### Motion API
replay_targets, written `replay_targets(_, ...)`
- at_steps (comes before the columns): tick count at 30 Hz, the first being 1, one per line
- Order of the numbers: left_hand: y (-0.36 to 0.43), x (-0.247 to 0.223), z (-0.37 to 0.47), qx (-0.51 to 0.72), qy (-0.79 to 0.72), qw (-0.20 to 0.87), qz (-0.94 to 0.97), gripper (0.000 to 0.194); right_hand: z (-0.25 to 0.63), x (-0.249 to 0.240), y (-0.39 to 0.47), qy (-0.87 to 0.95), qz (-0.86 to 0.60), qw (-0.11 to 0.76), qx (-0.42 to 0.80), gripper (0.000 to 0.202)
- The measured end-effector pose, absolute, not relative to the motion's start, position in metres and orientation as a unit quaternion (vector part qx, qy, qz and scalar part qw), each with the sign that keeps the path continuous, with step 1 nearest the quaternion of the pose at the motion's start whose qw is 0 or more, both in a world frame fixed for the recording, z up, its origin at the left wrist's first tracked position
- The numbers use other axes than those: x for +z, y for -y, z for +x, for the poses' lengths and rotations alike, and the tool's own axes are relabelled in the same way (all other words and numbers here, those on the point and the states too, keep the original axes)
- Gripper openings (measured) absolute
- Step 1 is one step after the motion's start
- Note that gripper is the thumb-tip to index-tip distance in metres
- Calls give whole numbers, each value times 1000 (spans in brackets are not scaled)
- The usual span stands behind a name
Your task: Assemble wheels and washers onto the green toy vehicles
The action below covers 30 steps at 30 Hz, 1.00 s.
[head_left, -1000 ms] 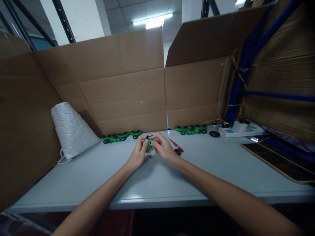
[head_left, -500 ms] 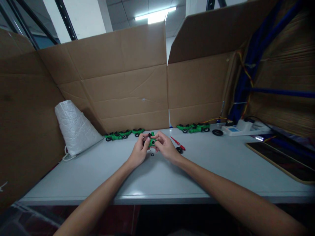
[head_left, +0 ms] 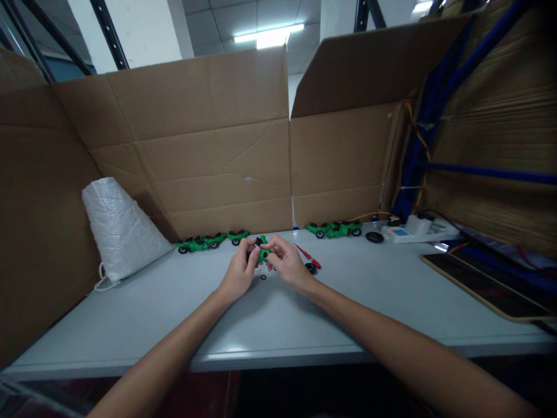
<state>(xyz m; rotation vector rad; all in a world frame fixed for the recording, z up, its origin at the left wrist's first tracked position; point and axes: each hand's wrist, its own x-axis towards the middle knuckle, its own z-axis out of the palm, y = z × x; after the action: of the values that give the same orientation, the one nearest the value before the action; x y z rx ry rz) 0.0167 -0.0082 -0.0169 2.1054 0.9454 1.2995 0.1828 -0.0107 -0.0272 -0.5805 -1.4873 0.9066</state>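
Two hands (head_left: 237, 271), one held green piece (head_left: 263, 254), one red screwdriver (head_left: 310, 257)

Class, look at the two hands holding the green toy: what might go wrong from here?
1. The left hand and right hand hold the green toy with their fingers, so it might slip.
2. A small ring lies loose on the table near the hands and could get knocked away.
3. The red tool lies close to the right hand, which might bump it.
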Motion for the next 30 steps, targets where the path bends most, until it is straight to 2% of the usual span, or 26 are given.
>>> replay_targets(9, 6, -17, 15, 476, -358, 236, 768, 33, 184, -27, 12, 658, -275, 599, 365, 7)
replay_targets(17, 4, -14, 13, 472, -361, 235, 769, 35, 183, -28, 7, 637, -229, 605, 420, 16)
replay_targets(30, 4, -10, 15, 482, -359, 256, 757, 37, 186, -22, 9, 636, -240, 581, 448, 30)
